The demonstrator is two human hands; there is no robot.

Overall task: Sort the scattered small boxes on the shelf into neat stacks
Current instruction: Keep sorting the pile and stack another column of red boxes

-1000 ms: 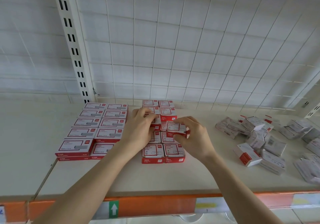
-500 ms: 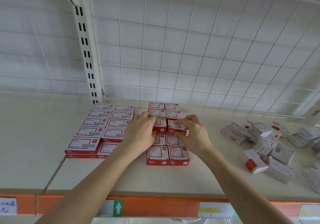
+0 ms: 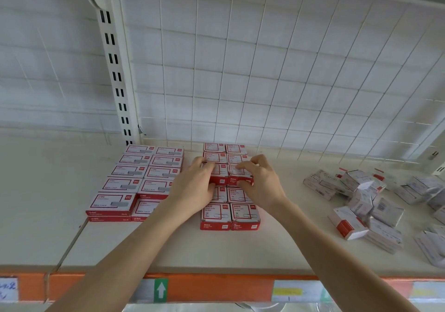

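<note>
Bare shelf (image 3: 216, 249) lies open toward the orange edge (image 3: 216, 287), where our left hand (image 3: 192, 188) grips a half-hidden red box (image 3: 219, 176) and our right hand (image 3: 263, 186) pinches the neighbouring box (image 3: 240, 176).

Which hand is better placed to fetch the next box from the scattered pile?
Probably the right hand: the scattered pile lies on its side, while the left hand would cross the stacked boxes.

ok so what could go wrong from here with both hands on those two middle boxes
1. The left hand and right hand grip the left raised box and right raised box; an uneven squeeze could leave them skewed on the stacks.
2. The right forearm runs near the loose pile; pulling back could knock a box off the shelf.
</note>
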